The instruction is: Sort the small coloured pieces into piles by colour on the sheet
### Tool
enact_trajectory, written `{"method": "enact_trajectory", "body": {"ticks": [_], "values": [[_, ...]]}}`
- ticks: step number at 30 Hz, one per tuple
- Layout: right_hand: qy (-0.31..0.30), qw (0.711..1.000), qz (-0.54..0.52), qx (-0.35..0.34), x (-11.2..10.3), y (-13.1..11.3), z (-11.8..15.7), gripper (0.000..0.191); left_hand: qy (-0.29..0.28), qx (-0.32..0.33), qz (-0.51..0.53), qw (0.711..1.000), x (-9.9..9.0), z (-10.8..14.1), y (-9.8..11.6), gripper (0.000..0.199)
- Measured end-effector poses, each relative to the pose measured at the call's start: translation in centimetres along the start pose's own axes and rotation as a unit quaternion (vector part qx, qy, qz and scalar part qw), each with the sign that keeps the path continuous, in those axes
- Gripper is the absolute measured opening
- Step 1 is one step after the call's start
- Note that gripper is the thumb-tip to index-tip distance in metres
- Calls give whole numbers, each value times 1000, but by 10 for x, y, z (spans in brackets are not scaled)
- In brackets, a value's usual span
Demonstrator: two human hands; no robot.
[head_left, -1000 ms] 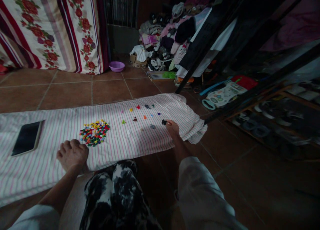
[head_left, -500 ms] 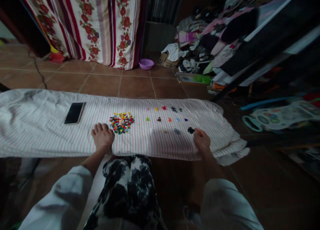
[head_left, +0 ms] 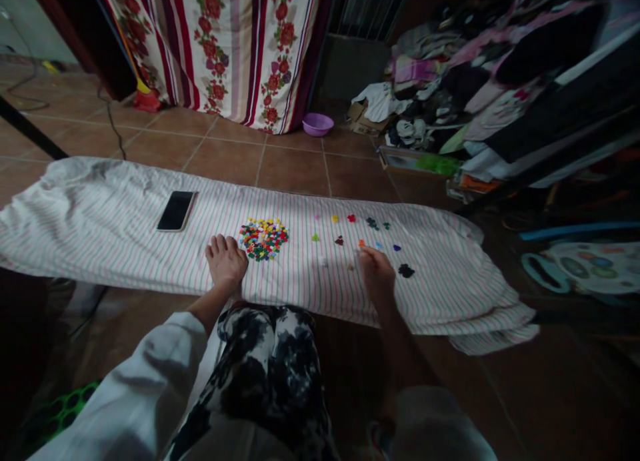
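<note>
Rests L hand (head_left: 227, 261), empty, fingers loosely spread, on striped cloth (head_left: 280, 287), 8 o'clock of round mixed-color pile (head_left: 264, 241), wrist over near edge. Curls R hand (head_left: 362, 251) nr orange pc. (head_left: 361, 243), pile's 3 o'clock; can't tell finger gap or grip. Leaves bare cloth btwn black cluster (head_left: 406, 270) & 3 o'clock edge. Shows tiny pcs., red, yellow, green, blue.

The striped cloth (head_left: 300, 287) bears a multicoloured pile of small pieces (head_left: 264, 239), a phone (head_left: 176, 211) toward its nine o'clock, small single-colour clusters (head_left: 339, 241) around three.
</note>
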State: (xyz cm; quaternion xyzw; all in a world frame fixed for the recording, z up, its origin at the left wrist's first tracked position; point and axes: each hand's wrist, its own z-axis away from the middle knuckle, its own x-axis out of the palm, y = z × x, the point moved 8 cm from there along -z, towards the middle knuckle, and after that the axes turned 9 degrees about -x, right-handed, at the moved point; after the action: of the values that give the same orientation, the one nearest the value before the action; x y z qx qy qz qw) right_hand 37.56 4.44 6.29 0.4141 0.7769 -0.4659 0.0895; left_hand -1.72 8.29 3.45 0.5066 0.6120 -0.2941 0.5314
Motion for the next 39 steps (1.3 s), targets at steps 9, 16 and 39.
{"method": "enact_trajectory", "body": {"ticks": [9, 16, 39], "values": [[-280, 944, -64, -159, 161, -123, 27, 29, 4, 1, -4, 1000, 2, -1, 0, 38], [-400, 899, 52, -169, 216, -146, 24, 34, 5, -2, 2, 1000, 3, -2, -1, 38], [-401, 901, 129, -104, 235, -156, 6, 21, 8, -6, 14, 1000, 2, -1, 0, 38]]}}
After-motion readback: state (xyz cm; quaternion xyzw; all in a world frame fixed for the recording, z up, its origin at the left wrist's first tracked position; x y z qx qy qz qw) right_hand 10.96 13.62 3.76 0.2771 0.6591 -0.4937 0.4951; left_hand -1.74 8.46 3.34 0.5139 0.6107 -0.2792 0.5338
